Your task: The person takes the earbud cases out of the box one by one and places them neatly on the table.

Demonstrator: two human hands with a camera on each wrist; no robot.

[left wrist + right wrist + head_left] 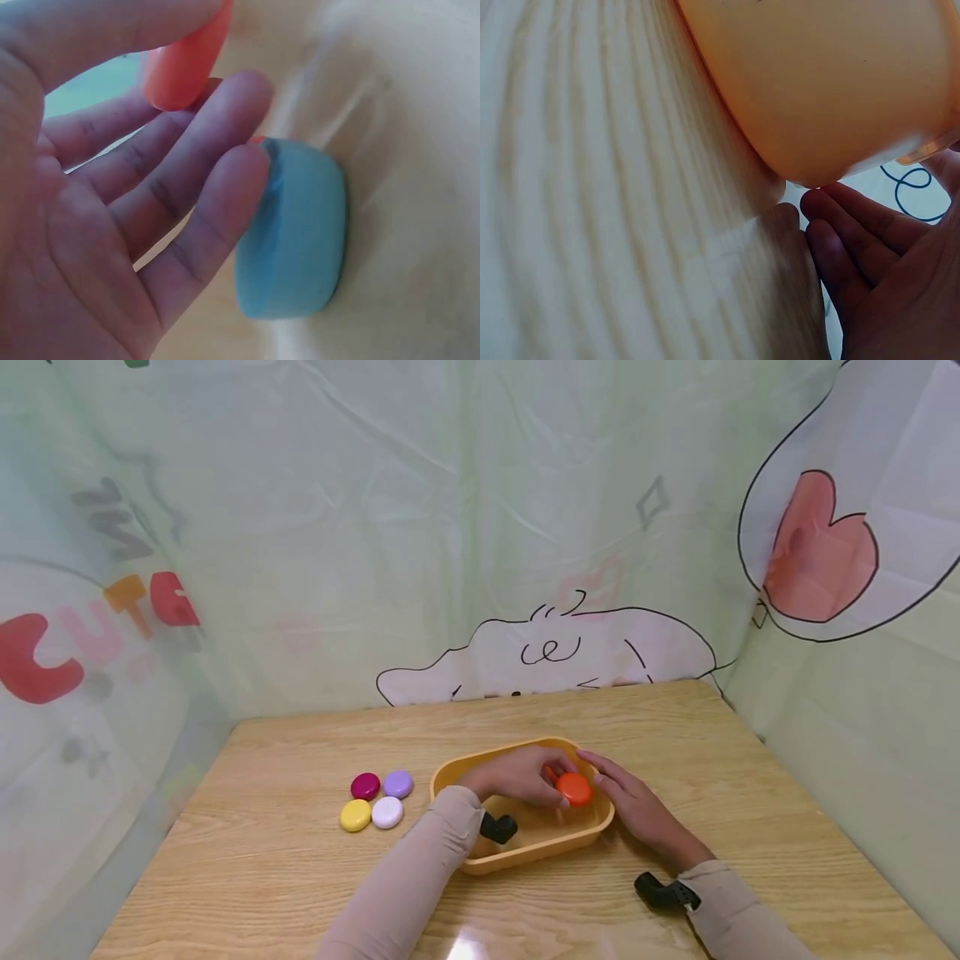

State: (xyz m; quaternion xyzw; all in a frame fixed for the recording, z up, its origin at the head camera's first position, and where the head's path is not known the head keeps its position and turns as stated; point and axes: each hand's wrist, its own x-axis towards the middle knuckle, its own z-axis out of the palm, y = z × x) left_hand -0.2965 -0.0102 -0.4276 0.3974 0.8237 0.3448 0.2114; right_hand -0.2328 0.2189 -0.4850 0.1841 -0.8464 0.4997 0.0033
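Left hand [522, 775] pinches a red disc [574, 789] over the orange basket [540, 849]; right hand [639, 807], fingers extended, touches its end.

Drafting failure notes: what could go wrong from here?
The left hand holds the orange-red disc by thumb and fingers; its smooth, rounded edge might slip.
The blue disc sits right by a left fingertip and could get knocked.
The right hand is at one end of the tray; a push there might slide it.

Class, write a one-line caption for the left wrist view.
A left hand pinches an orange-red disc; a blue disc sits close by.
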